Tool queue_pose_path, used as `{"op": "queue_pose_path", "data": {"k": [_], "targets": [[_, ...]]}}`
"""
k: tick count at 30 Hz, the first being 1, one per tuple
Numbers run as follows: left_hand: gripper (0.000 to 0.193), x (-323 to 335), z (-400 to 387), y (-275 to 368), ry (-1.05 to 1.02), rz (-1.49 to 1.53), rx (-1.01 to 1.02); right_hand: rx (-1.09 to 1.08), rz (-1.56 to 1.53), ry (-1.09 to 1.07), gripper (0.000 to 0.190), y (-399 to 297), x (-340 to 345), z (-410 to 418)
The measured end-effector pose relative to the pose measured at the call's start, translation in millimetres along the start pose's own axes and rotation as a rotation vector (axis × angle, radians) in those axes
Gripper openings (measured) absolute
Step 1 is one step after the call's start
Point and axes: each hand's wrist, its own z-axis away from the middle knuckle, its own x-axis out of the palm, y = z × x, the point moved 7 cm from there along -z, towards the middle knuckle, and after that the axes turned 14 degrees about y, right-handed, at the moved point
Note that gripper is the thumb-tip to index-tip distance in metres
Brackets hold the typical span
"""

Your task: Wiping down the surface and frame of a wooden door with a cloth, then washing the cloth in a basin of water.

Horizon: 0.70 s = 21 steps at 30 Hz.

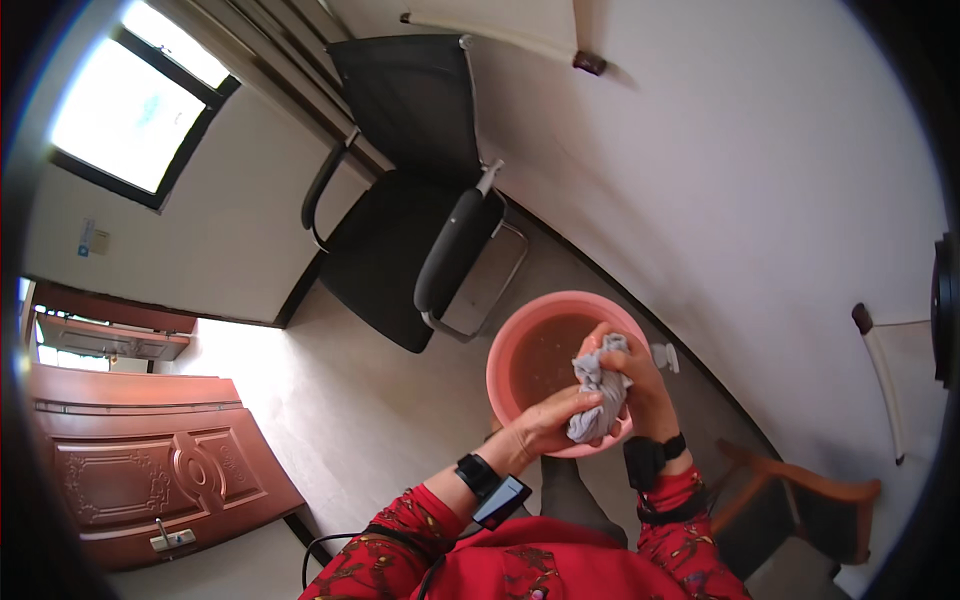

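Note:
Both my hands grip a wet-looking, bunched light grey cloth (602, 390) above a round pink plastic basin (504, 375). Murky brownish water (546, 352) lies in the basin, which stands on the floor. My left hand (551, 420) holds the cloth's lower end, over the near rim. Around its upper part close the fingers of my right hand (634, 367), on the basin's right side. The cloth looks twisted between them. Straps with small devices are on both wrists.
A black armchair (382, 255) with a metal frame stands beyond the basin, to the left. Close to the basin's right side, by the wall, is a small whitish object (664, 357). A wooden-framed chair (817, 480) is at lower right. A carved reddish-brown door (157, 472) is at left.

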Motion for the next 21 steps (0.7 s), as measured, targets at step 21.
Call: {"op": "queue_pose_path", "data": {"k": [21], "targets": [[0.063,-13.5,-10.1,-29.3,0.037,0.158,-0.093,-0.151,-0.464,-0.307,0.067,34.1,-14.3,16.9]]}}
